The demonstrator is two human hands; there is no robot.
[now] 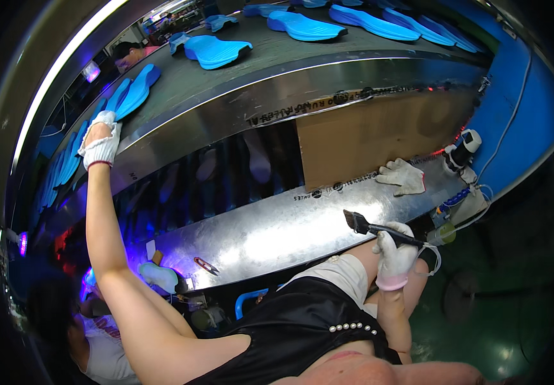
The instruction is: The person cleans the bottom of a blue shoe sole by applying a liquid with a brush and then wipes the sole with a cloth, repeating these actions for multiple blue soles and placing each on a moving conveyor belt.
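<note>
My left hand (102, 142), in a white knit glove with bare skin showing at the back, reaches far out to the left end of a raised conveyor belt. Its fingers are closed at the near end of a blue shoe sole (137, 93); the fingertips are partly hidden. More blue soles (68, 160) lie in a row beyond that hand. Close to my lap, my gloved right hand (396, 256) grips a flat brush (356, 222) with a black handle and dark bristles, which point up and left above the metal bench (258, 244).
Several blue soles (306, 27) rest along the conveyor belt (251, 38). Below it are a cardboard sheet (373, 144), a loose white glove (402, 176) and red-handled thread snips (206, 265). A blue panel (514, 96) with cables stands right. Another person (97, 346) sits at lower left.
</note>
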